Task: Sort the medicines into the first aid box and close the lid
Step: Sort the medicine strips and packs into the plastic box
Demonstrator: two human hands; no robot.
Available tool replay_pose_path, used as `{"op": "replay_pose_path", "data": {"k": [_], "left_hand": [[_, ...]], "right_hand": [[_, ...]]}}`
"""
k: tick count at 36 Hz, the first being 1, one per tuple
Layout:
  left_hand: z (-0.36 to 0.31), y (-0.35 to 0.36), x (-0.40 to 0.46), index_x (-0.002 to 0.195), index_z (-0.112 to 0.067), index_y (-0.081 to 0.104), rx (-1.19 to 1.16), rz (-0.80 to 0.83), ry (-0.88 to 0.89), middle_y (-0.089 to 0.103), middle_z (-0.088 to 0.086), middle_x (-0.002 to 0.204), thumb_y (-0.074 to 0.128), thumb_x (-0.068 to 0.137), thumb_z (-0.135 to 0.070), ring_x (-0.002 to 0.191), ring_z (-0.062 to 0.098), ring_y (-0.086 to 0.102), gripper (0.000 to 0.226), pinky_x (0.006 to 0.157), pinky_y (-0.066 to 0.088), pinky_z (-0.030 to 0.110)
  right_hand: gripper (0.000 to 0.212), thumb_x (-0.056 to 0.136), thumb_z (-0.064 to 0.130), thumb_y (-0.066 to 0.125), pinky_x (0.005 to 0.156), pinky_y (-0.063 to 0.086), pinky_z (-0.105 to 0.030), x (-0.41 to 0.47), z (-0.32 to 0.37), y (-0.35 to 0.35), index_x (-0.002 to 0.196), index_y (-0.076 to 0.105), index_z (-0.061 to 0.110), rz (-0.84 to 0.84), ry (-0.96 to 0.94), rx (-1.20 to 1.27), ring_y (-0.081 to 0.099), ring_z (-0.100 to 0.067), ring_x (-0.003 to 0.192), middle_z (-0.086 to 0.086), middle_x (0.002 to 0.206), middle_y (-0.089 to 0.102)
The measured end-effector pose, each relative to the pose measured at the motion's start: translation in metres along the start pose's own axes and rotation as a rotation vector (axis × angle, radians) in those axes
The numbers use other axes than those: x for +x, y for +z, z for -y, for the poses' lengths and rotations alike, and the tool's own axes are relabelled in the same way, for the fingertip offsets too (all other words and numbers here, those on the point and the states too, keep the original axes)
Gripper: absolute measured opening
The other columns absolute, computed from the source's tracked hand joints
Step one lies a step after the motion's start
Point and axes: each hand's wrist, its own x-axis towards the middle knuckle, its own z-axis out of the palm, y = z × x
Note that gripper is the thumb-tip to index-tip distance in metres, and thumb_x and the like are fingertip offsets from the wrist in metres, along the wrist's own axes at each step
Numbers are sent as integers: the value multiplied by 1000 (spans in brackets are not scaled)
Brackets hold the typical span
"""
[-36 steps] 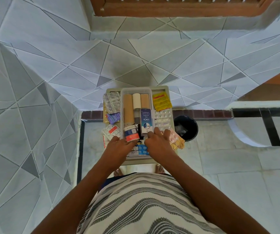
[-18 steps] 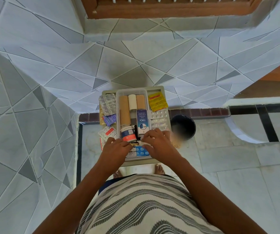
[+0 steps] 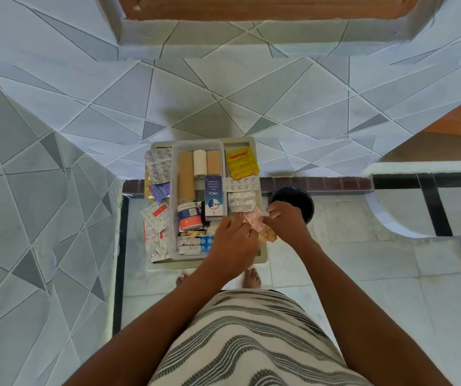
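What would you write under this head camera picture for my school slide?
Both hands, left hand and right hand, handle pink pill strips over the first aid box, beside a blue syrup carton.

Open first aid box (image 3: 262, 256), medicines (image 3: 214, 195) inside (lid off).

I saw the box (image 3: 174, 190) sitting in the tray (image 3: 262, 256), rolls (image 3: 200, 162) at its far end, the carton (image 3: 214, 197) nearer; strips (image 3: 161, 165) lay left, a sachet (image 3: 241, 162) far right, a bucket (image 3: 301, 197) beyond.

Black bucket (image 3: 304, 199) on pale floor tiles (image 3: 362, 274).
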Motion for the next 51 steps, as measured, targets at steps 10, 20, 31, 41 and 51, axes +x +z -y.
{"op": "replay_pose_path", "data": {"k": [10, 20, 31, 41, 51], "left_hand": [[-42, 45, 8, 85, -4, 70, 75, 115, -117, 71, 15, 78, 71, 78, -40, 77, 33, 65, 37, 75, 50, 46], [-49, 63, -1, 73, -12, 67, 63, -17, -193, 68, 9, 68, 69, 81, -26, 66, 27, 60, 16, 67, 46, 37], [-56, 65, 15, 81, -12, 67, 86, 73, -225, 64, 7, 71, 69, 79, -27, 66, 28, 62, 15, 61, 51, 37], [-66, 40, 0, 76, -11, 70, 84, 124, -179, 64, 4, 65, 80, 71, -22, 57, 20, 62, 16, 52, 50, 30], [-71, -14, -29, 64, -13, 64, -139, -9, -226, 59, 1, 57, 41, 75, -19, 46, 19, 56, 27, 45, 32, 23]], "right_hand": [[10, 78, 23, 78, 72, 54, -31, 25, -4, -3, 82, 72, 17, 126, -74, -75, 68, -18, 77, 7, 78, 66], [11, 75, 9, 80, 77, 60, -40, 23, -12, -3, 77, 70, 14, 161, -6, 101, 70, -20, 78, 0, 76, 70], [9, 81, 3, 78, 66, 61, -32, 20, -23, -15, 86, 71, 1, 273, 138, 391, 69, -23, 68, -16, 80, 73], [26, 84, 5, 75, 86, 59, -44, 4, -30, -27, 101, 65, -12, 374, 312, 753, 73, -35, 88, -23, 95, 74], [7, 87, -4, 66, 86, 57, -40, -19, -31, -41, 90, 62, 1, 406, 402, 968, 72, -35, 96, -23, 99, 74]]}}
